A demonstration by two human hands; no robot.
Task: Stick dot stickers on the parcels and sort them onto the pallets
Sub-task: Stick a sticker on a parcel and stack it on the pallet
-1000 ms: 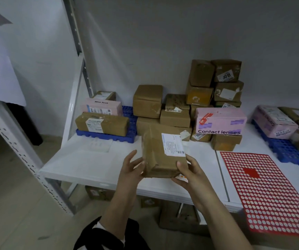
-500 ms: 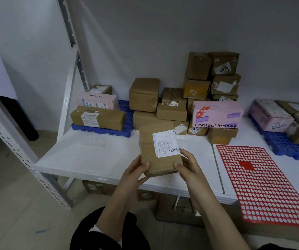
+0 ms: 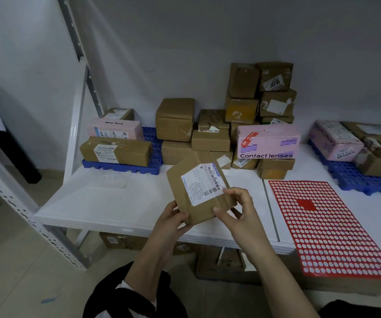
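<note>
I hold a small brown cardboard parcel [image 3: 186, 187] with a white shipping label above the white shelf's front edge, tilted so its label faces me. My left hand [image 3: 170, 220] grips its lower left corner. My right hand [image 3: 237, 211] pinches its lower right edge beside the label. A red sheet of white dot stickers [image 3: 327, 228] lies flat on the shelf to the right. One blue pallet [image 3: 152, 154] at the back left carries three parcels. Another blue pallet [image 3: 350, 177] at the far right holds a pink parcel and brown ones.
A pile of brown parcels [image 3: 242, 115] and a pink "Contact lenses" box [image 3: 268, 141] stands against the wall at the back centre. A slanted white rack post [image 3: 77, 125] rises at the left. More boxes [image 3: 219, 260] sit under the white shelf [image 3: 106, 203].
The parcel has turned anticlockwise in my hands, its label now slanted. My right hand has shifted up its right edge toward the label.
</note>
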